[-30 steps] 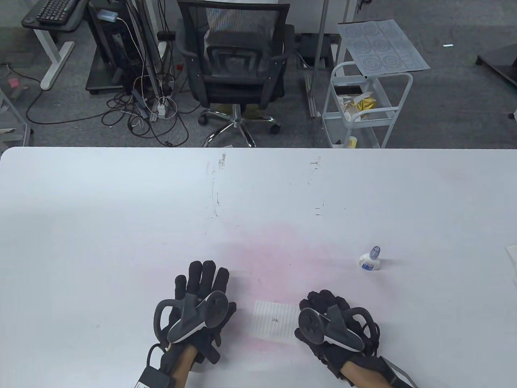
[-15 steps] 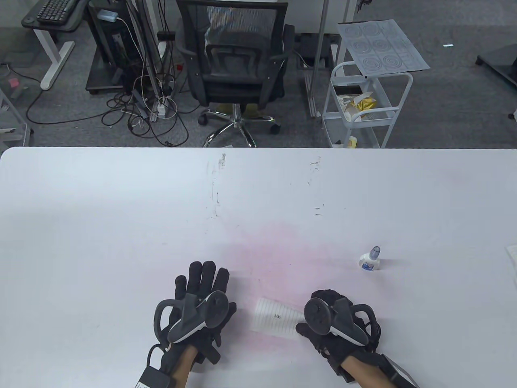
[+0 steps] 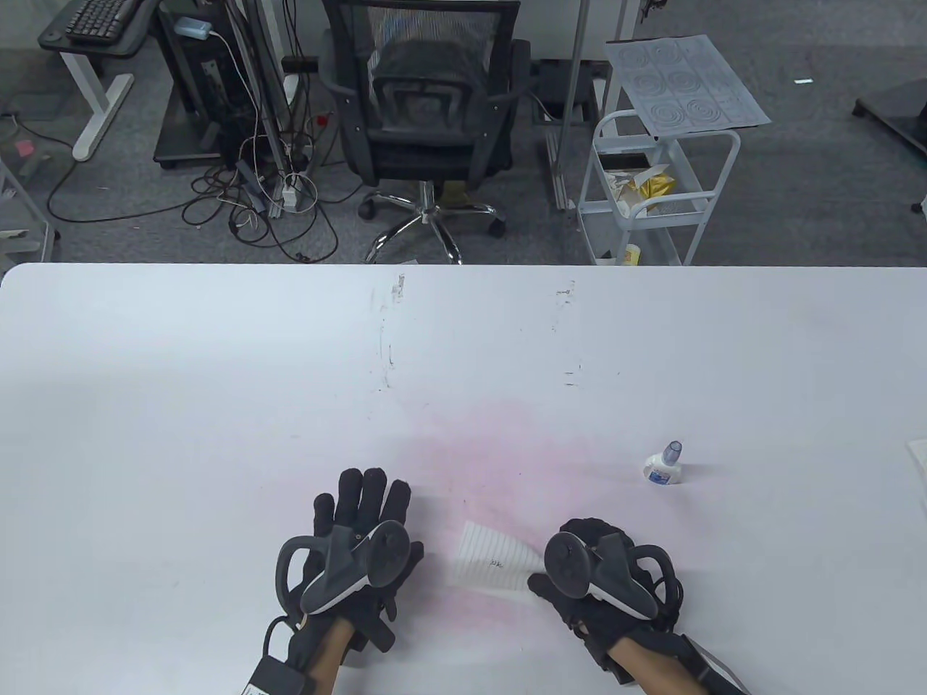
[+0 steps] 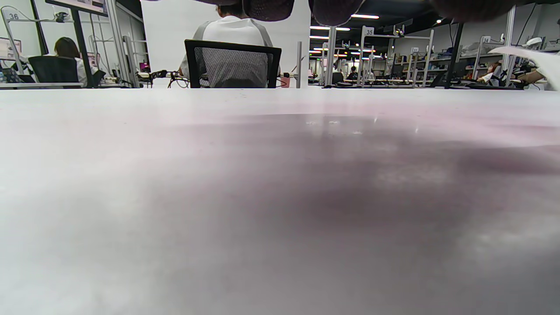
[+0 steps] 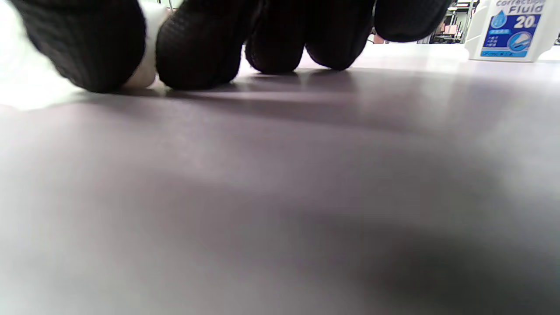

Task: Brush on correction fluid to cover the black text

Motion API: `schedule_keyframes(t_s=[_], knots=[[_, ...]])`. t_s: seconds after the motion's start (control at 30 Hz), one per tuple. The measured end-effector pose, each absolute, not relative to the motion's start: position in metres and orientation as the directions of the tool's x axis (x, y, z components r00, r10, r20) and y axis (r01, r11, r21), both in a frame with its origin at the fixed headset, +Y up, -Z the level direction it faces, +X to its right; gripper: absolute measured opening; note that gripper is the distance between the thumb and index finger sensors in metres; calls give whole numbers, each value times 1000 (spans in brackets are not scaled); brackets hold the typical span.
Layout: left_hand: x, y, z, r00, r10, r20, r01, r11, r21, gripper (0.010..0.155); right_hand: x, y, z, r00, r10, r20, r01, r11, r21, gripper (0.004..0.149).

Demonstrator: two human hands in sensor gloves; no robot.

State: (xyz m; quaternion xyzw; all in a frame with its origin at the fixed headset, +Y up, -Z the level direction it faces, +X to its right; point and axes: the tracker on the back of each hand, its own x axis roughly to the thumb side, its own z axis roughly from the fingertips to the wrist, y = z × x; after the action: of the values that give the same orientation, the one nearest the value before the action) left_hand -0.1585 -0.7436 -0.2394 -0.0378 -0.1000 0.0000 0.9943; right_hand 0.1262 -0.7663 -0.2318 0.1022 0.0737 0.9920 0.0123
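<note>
Pinching the right edge of a lined paper slip (image 3: 495, 561) between thumb and curled fingers (image 5: 199, 48), the right hand (image 3: 605, 579) is tilting that edge up off the white bench (image 3: 217, 376). Black text (image 3: 497, 562) is showing mid-slip. Fingers spread and gripping nothing, the left hand (image 3: 358, 539) is lying flat just left of the slip. Standing upright and capped, the correction fluid bottle (image 3: 664, 465) is sitting well apart, farther back to the right.

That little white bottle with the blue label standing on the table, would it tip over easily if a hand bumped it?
Probably fairly easily: the correction fluid bottle looks small, likely light, and stands upright and alone on the smooth white table. Its squat body under a narrow cap should steady it somewhat. If knocked over, the rounded shape might roll.
</note>
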Motion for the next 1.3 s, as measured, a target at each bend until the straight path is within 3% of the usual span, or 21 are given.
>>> schedule_keyframes(t_s=[0.33,0.83,1.0,1.3], knots=[[-158,-744,-239,980,8,199,7,997,-75,79,127,-767,-234,-978,135,161,-104,-977,188,48],[-159,-743,-239,980,4,197,13,996,-87,79,126,-768,-234,-960,220,175,-180,-959,218,40],[-159,-742,-239,981,12,195,5,996,-85,79,132,-762,-232,-886,428,181,-398,-900,180,39],[-160,-741,-239,981,15,195,1,997,-82,79,147,-753,-236,-812,564,151,-539,-823,180,37]])
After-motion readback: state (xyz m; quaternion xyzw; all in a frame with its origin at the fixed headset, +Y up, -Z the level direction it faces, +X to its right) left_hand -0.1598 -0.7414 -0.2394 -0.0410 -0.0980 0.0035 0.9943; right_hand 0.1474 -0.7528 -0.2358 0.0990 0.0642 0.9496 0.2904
